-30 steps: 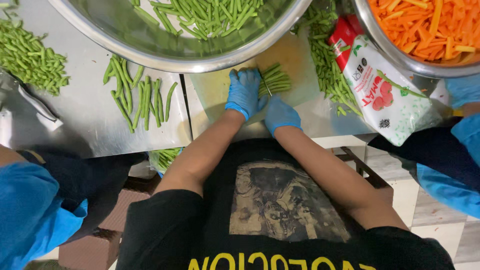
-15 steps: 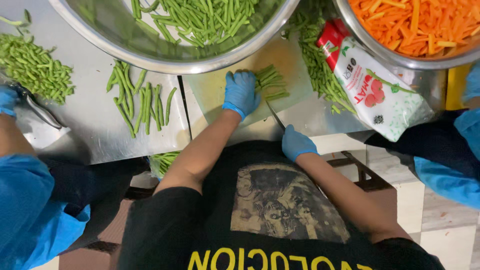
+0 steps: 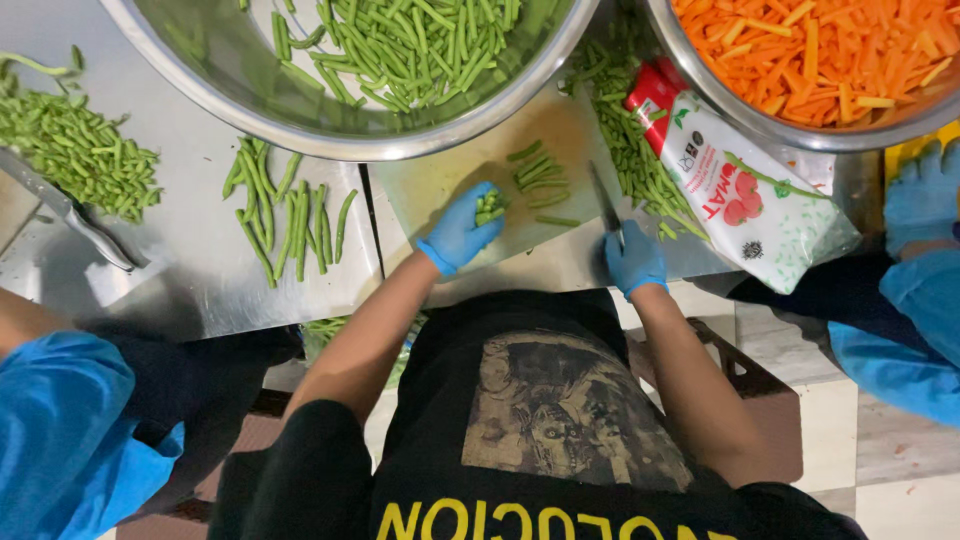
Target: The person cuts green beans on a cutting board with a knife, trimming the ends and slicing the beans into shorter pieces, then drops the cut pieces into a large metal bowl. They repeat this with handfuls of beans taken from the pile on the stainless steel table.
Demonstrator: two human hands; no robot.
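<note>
My left hand [image 3: 465, 230], in a blue glove, is closed around a small bunch of cut green bean pieces [image 3: 489, 207] on the pale cutting board [image 3: 440, 180]. My right hand [image 3: 633, 260], also gloved in blue, grips a knife [image 3: 606, 205] whose blade points away from me over the board's right side. A few cut bean pieces [image 3: 540, 175] lie on the board between my hands. Whole green beans [image 3: 290, 215] lie on the steel table to the left of the board.
A large steel bowl [image 3: 250, 95] of cut green beans stands behind the board. A second bowl [image 3: 730, 95] holds carrot sticks at the back right. A white and red pouch [image 3: 745, 195] lies right of more beans [image 3: 630, 150]. Other people in blue sleeves [image 3: 60, 440] stand on both sides.
My left hand has gathered up cut bean pieces and slid left. My right hand has moved right and up with the knife, away from my body.
</note>
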